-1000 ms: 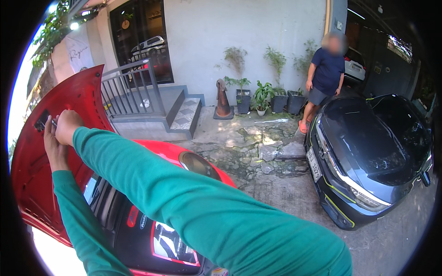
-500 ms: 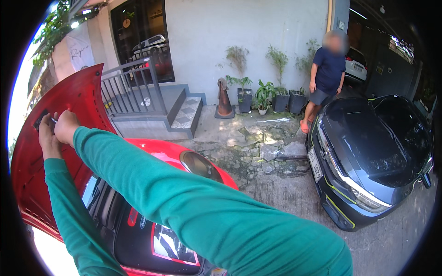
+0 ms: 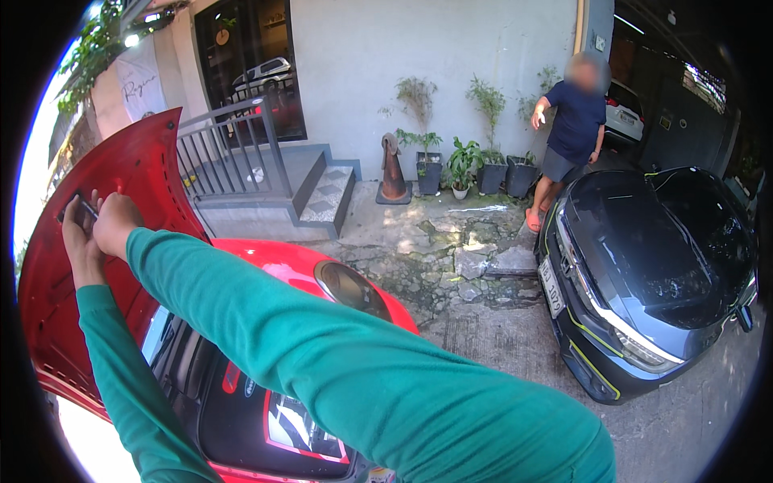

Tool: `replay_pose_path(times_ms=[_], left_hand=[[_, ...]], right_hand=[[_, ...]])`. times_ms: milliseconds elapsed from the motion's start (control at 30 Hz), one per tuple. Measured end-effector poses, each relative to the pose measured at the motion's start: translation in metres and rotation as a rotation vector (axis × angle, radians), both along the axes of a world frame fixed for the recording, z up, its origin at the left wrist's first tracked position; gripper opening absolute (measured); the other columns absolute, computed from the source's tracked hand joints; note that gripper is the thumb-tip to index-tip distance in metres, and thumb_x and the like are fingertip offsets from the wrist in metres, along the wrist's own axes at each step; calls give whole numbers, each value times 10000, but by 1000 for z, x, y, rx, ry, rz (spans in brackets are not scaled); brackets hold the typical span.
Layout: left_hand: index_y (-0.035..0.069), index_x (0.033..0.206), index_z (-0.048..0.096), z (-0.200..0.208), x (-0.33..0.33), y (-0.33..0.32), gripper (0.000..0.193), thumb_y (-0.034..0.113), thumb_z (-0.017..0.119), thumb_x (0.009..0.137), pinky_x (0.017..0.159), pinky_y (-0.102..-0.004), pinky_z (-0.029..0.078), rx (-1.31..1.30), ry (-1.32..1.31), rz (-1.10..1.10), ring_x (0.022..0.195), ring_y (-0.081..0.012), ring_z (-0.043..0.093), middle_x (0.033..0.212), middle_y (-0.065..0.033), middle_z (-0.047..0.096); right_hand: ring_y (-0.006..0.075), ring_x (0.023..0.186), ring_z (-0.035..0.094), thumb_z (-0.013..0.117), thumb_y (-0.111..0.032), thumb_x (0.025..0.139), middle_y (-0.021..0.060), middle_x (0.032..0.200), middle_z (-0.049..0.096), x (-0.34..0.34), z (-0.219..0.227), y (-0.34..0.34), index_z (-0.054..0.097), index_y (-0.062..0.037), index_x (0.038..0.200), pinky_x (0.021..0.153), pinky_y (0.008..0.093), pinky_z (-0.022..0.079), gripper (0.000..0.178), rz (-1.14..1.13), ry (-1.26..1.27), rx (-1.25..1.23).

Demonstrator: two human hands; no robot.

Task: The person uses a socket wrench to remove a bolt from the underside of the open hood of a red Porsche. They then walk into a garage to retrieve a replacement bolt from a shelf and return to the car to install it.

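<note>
In the head view, the right hand [image 3: 118, 224] pinches a thin tool [image 3: 88, 210] by the red hood [image 3: 52, 310], far left. The left hand [image 3: 82, 253] is beside it; I can't tell its grip. A green sleeve [image 3: 322, 338] blocks the red car [image 3: 266, 254]. A cone [image 3: 392, 179] stands top middle, a person [image 3: 573, 125] upper right.

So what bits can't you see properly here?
In the head view:
Slim thing at the right hand: too small to identify, partly covered by that hand.
Part of the raised red hood: hidden by the left hand.
Red car: partly covered by the green right sleeve.
White car: partly behind the standing person.
That person's face: blurred.
</note>
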State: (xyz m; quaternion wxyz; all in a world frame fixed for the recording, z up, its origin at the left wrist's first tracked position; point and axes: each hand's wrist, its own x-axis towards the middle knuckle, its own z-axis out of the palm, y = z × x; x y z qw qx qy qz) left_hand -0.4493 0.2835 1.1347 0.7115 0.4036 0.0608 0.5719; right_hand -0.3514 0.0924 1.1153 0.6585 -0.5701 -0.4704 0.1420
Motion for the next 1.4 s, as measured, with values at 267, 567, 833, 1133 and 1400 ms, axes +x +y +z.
replay_pose_path(times_ms=[267,567,833,1133,1400], left_hand=[[-77,1237,576,-7,-9,-27,373,166,650,964,1095,-459,498,-61,-75,-223,1229,-351,621,1282,-236,658],[-32,1258,584,-12,-15,-46,353,183,618,979,1124,-487,461,-57,-36,-274,1281,-340,590,1332,-217,644],[-14,1262,585,-18,-20,-42,383,236,654,980,1130,-482,451,-12,-8,-230,1289,-315,577,1342,-192,628],[-47,1365,514,-76,-21,-66,487,205,649,970,1176,-432,401,80,7,-258,1356,-288,513,1411,-200,549],[-58,1332,547,-167,-24,-128,368,177,554,1049,1132,-417,470,-99,44,-143,1301,-279,572,1344,-200,606]], right_hand=[[354,988,731,696,-125,875,214,1024,736,-6,5,14,721,-14,967,836,435,597,147,-161,-66,-30],[306,1030,736,770,-127,816,180,1059,747,-4,14,15,737,-35,1018,874,387,604,224,-188,-231,-191],[273,979,756,862,-59,698,165,982,770,0,12,-14,751,-3,1006,862,372,606,333,-88,-309,-303],[202,662,748,662,-60,874,128,707,742,18,-21,-56,753,12,835,675,340,606,123,131,-352,-377],[226,578,723,635,-175,916,131,693,732,21,-92,-109,736,12,776,570,356,596,254,222,-276,-462]])
